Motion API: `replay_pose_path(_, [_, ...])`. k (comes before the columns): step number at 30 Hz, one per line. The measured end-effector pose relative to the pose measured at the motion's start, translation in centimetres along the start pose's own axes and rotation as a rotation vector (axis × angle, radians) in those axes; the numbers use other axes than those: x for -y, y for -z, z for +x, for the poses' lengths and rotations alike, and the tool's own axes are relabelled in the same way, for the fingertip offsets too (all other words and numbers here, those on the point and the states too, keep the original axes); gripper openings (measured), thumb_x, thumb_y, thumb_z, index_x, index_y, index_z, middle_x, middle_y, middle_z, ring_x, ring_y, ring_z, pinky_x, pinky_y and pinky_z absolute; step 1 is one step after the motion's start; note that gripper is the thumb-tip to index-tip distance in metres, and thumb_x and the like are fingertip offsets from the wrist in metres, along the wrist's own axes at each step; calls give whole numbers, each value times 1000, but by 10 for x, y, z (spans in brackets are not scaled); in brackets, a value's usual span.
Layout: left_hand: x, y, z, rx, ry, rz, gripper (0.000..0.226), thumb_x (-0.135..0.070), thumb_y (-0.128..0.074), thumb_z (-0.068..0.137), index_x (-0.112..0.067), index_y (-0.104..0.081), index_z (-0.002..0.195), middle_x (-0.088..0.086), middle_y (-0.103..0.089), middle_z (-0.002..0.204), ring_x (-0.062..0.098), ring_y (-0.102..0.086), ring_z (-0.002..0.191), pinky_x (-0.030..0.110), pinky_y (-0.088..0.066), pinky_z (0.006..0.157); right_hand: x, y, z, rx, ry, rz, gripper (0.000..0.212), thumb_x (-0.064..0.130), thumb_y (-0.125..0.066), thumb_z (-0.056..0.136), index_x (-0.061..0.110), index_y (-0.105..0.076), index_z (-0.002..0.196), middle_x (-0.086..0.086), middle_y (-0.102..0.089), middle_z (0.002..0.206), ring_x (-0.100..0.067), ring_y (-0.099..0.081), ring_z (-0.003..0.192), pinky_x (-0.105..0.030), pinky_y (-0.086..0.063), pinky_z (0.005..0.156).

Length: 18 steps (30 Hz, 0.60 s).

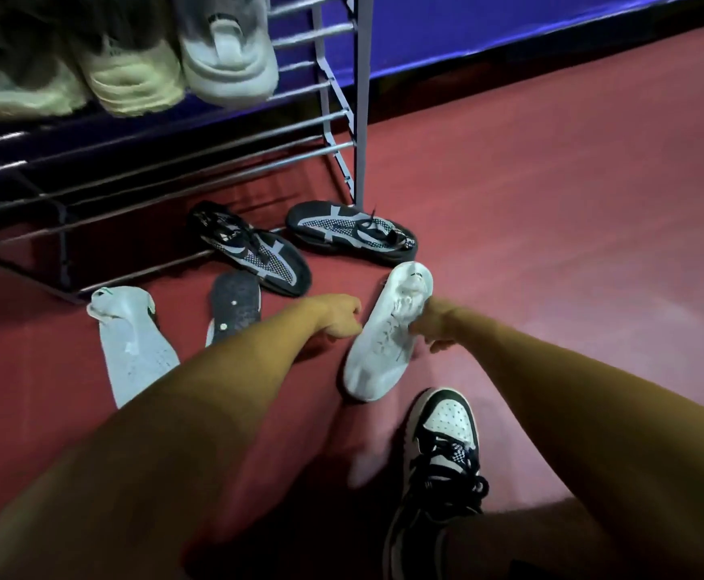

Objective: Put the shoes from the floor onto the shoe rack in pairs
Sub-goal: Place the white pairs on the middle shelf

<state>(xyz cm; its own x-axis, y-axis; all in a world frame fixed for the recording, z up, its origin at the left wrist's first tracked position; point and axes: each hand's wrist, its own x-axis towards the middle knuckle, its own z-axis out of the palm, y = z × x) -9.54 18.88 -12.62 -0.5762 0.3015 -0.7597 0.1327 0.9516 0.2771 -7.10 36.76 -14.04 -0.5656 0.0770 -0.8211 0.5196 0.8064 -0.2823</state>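
Red flooring [551,203] fills most of the frame, and on it, at centre, a white sneaker [383,341] is lifted at an angle, its toe toward the lower left. The right hand [438,324] is clamped on its opening from the right side; the fingers are tucked inside the shoe and cannot be seen. The left hand [337,318] is curled into a loose fist just beside the sneaker's left edge; whether it touches the shoe or holds anything cannot be told, since the fingers fold under and out of sight.

Left of centre a second white sneaker [132,345] lies on the floor, its lower end cut off by the left forearm. Between it and the left hand a dark slipper [235,309] lies flat, its near end also hidden behind that arm. Above these, two black and grey mesh shoes lie near the rack's foot: one [254,253] angled at centre, the other [350,234] to its right, close to the rack's post.

The metal shoe rack [358,98] takes up the upper left; its left part is dark and hard to read. On an upper shelf sit pale sneakers [132,73], blurred and cropped by the top edge. At lower right a black and white laced shoe [442,445] is worn on a foot, partly cut off by the bottom edge.
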Motion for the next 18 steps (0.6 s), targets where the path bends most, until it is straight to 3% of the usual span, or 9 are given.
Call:
replay_pose_path(4, [-4,-25,26,8,-8,-47,43,-19,-52,92,-12,-46,133,10,-58,129,31,-56,113,32,-43,84,-8,-15,12,55,-42,-3,16,6,-49,94,4,-60,83,-6,-60,54,-14,-54,41,-19,-42,38])
replay_pose_path(6, [-4,-33,36,-20,23,-105,50,-20,-53,91,-10,-38,138,15,-56,131,35,-54,115,35,-42,86,-11,-26,22,61,-78,50,16,9,-53,90,5,-59,75,-4,-57,44,-13,-51,32,-16,-38,36])
replay_pose_path(9, [-4,-40,44,-36,61,-182,64,-21,-56,89,-11,-30,146,16,-51,139,34,-52,122,38,-44,99,-9,-36,34,11,-102,138,10,9,-57,85,5,-66,86,-9,-67,67,-20,-65,52,-24,-52,48])
replay_pose_path(13, [-3,-36,37,-65,64,-219,49,-18,-56,86,-15,-46,134,10,-59,128,30,-57,112,39,-48,95,-3,-32,34,-30,-54,85,9,11,-65,82,7,-70,88,-7,-75,90,-23,-73,84,-29,-60,75])
replay_pose_path(14, [-2,-32,33,-81,65,-222,48,-18,-56,86,-17,-47,132,9,-60,126,30,-58,111,38,-48,94,0,-30,31,-36,-43,39,11,11,-66,80,7,-72,88,-6,-75,91,-22,-73,83,-29,-59,75])
replay_pose_path(18, [5,-14,4,-177,64,-238,45,-18,-57,83,-21,-50,127,7,-62,121,29,-58,109,33,-49,89,21,-18,2,-83,-15,-70,4,11,-67,70,14,-65,71,-2,-60,70,-15,-49,51,-23,-43,48])
